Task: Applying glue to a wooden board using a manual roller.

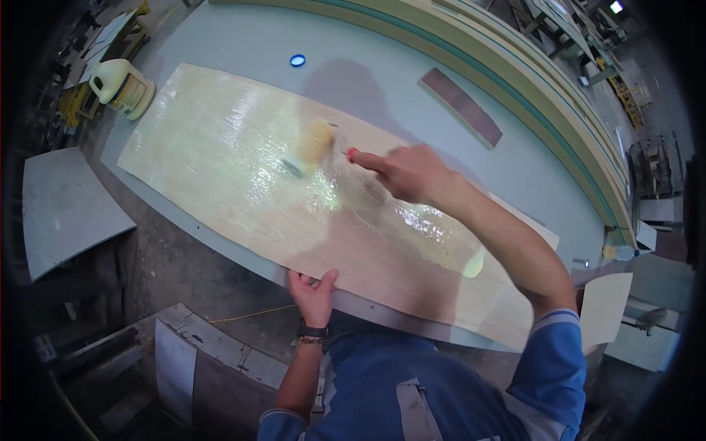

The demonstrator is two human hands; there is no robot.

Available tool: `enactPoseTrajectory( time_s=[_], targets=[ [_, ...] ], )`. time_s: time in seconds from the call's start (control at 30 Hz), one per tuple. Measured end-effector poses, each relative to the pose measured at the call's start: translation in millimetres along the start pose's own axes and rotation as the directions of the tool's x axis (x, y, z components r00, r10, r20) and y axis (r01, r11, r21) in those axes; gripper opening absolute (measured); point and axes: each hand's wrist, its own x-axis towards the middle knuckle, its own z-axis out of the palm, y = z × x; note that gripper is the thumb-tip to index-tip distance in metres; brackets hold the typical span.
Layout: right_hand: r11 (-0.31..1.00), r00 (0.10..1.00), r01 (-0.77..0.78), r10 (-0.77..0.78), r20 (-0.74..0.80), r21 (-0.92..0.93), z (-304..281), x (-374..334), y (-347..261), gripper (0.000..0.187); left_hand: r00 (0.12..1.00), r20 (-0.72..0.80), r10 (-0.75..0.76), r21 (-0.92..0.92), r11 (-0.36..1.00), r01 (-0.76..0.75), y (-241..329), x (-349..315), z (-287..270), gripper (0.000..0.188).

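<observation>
On the pale worktable, a wet-coated wood panel is laid flat, apparently for even support | paint roller is gripped by the right hand, fingers wrapped around its red handle | near edge is met by the left hand, presumably for steadying; whether it is pinched cannot be told | jug is kept beside the left end, likely within reach.

Woodworking workshop, stacked boards, wet-coated wood panel, large jug, grimy floor
</observation>
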Motion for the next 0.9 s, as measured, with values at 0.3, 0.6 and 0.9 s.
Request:
enactPoseTrajectory(
  time_s=[0.3,0.6,0.9],
  targets=[
    [0.947,0.943,-0.29,0.307,0.128,-0.14,14.3,-344.2,63.3,0.056,0.999,-0.046,-0.005,0.053,0.999,0.008,1.5,-6.7,-0.8,0.063],
    [0.963,0.961,-0.269,0.27,0.059,-0.024,25.8,-313.5,93.4,0.054,0.976,-0.2,0.088,0.044,0.996,-0.08,-23.8,-7.2,8.8,0.055],
    [0.946,0.93,-0.286,0.313,0.192,-0.156,18.5,-479.0,173.8,0.05,0.955,-0.292,0.05,0.073,0.997,-0.03,-23.8,-29.2,29.6,0.05]
  ],
)
